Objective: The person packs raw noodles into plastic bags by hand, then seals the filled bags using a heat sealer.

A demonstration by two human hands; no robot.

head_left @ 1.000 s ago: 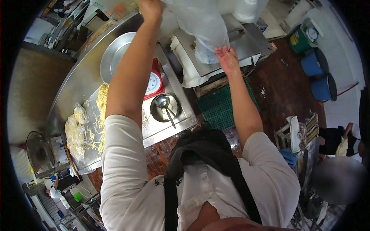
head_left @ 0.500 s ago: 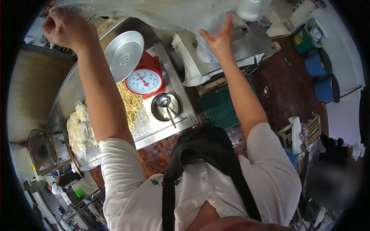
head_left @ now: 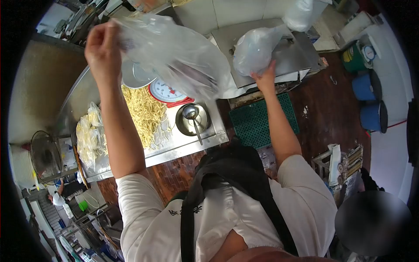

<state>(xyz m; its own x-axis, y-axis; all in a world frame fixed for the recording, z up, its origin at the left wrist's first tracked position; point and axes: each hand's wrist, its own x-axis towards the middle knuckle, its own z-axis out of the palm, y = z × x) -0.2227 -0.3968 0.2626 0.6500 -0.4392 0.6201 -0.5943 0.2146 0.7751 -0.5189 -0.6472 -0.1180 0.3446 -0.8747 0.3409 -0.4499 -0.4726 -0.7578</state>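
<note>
Pinched at its upper corner, a large clear plastic bag [head_left: 183, 52] hangs from my left hand [head_left: 104, 50], spread over the scale and the metal pan. My right hand [head_left: 265, 78] touches the lower end of a bundle of plastic bags [head_left: 255, 50] above the steel box; its fingers are partly hidden behind the plastic. Below the large bag, the red scale [head_left: 168, 92] shows its dial. The round metal pan [head_left: 136, 75] is partly covered. Yellow noodles [head_left: 146, 115] lie heaped on the steel counter. A metal bowl [head_left: 185, 126] with a ladle [head_left: 190, 112] stands near the counter's corner.
Bagged noodles [head_left: 89, 135] lie at the counter's left. A steel box [head_left: 292, 56] stands at the upper right, above a green mat [head_left: 262, 120]. Blue bins [head_left: 373, 115] line the right wall. A fan [head_left: 46, 157] is at the far left. A person [head_left: 61, 201] appears at lower left.
My left hand has moved right and slightly down, and the large bag now hangs apart from the bundle. My right hand, open half a second ago, is lower, against the bundle. More noodles show.
</note>
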